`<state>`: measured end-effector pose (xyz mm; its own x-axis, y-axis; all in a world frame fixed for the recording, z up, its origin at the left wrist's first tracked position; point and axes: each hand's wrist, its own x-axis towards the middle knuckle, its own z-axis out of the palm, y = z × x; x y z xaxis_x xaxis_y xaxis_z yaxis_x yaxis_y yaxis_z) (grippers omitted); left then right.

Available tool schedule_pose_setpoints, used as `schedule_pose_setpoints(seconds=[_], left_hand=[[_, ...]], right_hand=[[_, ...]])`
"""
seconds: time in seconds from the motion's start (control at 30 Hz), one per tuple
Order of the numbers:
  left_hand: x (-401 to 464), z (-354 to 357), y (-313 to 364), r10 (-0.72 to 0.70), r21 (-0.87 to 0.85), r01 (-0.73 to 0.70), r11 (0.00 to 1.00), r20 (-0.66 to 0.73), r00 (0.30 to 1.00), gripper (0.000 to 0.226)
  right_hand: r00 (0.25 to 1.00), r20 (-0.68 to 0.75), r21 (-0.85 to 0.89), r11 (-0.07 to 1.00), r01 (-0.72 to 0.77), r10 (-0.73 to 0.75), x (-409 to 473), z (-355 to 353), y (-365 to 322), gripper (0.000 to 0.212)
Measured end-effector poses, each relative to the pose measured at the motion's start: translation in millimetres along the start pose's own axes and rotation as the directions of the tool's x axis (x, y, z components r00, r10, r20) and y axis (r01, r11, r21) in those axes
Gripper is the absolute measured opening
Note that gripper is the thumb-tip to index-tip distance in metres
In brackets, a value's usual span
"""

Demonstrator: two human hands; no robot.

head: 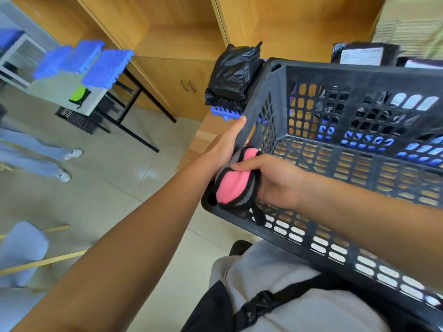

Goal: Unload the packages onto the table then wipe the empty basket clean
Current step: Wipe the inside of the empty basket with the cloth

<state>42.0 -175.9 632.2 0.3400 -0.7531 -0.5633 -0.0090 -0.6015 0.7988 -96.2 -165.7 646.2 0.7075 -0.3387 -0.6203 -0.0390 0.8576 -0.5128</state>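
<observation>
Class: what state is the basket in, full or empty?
Empty. The basket's slatted floor shows bare all over; the packages sit outside it, and only the right hand with the cloth reaches in.

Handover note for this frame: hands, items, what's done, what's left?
Left hand grips the black basket by its rim.
Right hand holds a pink and grey cloth against the basket's near corner.
Basket looks empty; black packages lie on the table behind it.
Done: unloading, apparently.
Left: wiping, seemingly just underway.
</observation>
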Motion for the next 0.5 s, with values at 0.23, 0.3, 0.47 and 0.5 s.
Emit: schedule_pose_setpoints(seconds=[0.23,0.3,0.47,0.5], left_hand=[[0,-1,2,-0.080,0.125,0.088,0.988,-0.065,0.995,0.109],[1,0,1,-0.085,0.123,0.094,0.988,-0.080,0.993,0.114],[3,-2,1,-0.158,0.118,0.173,0.978,-0.128,0.979,0.129],[4,-2,0,-0.167,0.118,0.184,0.976,-0.134,0.977,0.132]], right_hand=[[0.958,-0.287,-0.234,0.969,-0.081,0.011,46,-81,9,0.037],[0.922,-0.387,-0.378,0.912,-0.160,0.002,67,-96,26,0.031],[0.867,-0.498,-0.489,0.836,-0.249,-0.033,115,-98,59,0.021],[0.861,-0.506,-0.499,0.831,-0.247,-0.048,126,-96,64,0.029]])
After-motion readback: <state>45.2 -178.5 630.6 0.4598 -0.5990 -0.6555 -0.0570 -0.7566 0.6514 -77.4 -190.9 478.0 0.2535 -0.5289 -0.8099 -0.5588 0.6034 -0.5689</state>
